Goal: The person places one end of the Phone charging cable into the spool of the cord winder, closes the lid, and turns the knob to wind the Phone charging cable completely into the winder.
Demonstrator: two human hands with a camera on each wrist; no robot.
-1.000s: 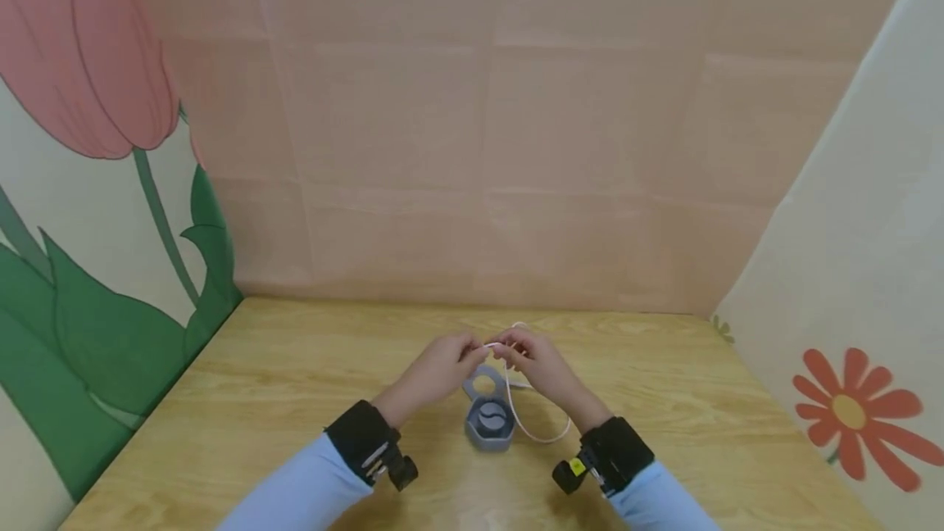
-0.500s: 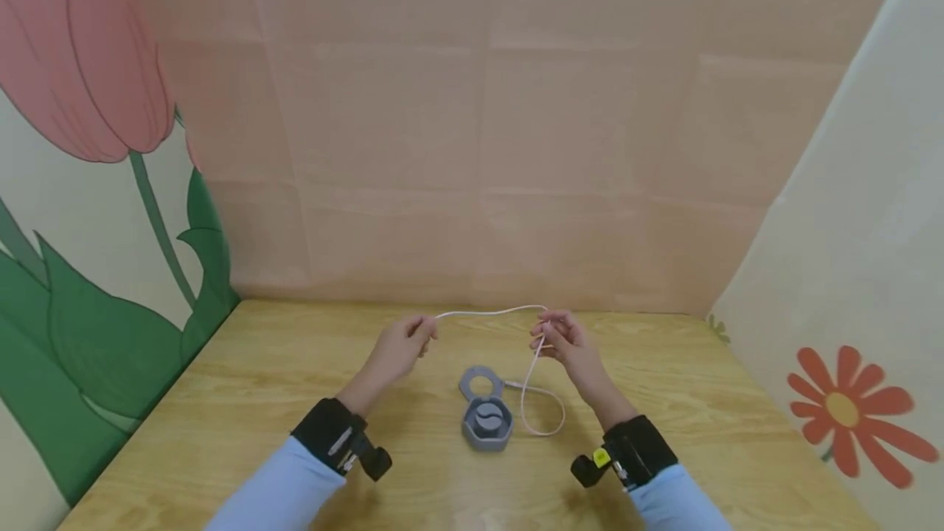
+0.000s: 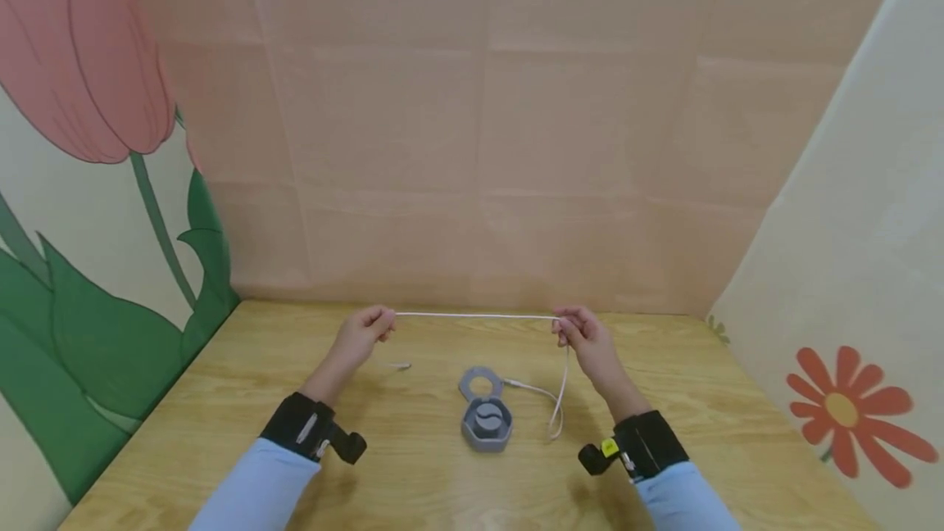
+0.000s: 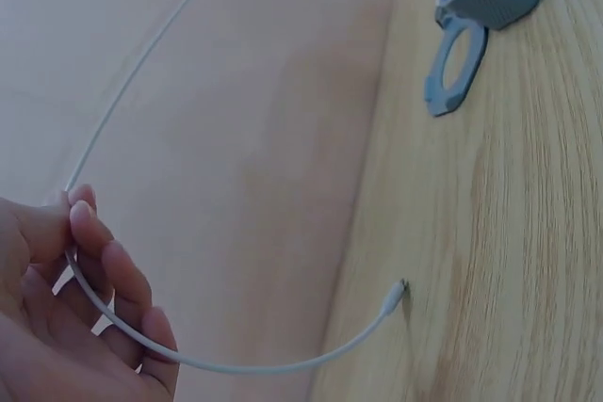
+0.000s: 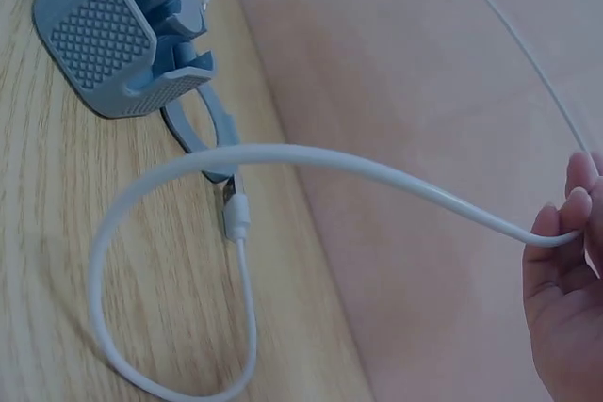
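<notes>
1. Left hand (image 3: 361, 333) pinching white cable (image 3: 475, 315) near one end; short tail and plug hanging at wooden table (image 3: 243, 400).
2. Right hand (image 3: 586, 338) pinching same cable further along — stretch between hands taut, above grey holder (image 3: 487, 416).
3. Remainder looping beside holder.
4. Judged light, limp, smooth — likely slippery; best pinched close to plugs.

Two hands hold a thin white cable (image 3: 475, 316) stretched level above a wooden tabletop (image 3: 221, 400). The left hand (image 3: 359, 334) pinches one part, the right hand (image 3: 587, 337) another, well apart. From the right hand the cable hangs down, loops on the tabletop and runs to a small grey holder (image 3: 487, 420) lying between the forearms. A short end (image 3: 401, 365) shows near the left hand. Both wrists wear black bands.
</notes>
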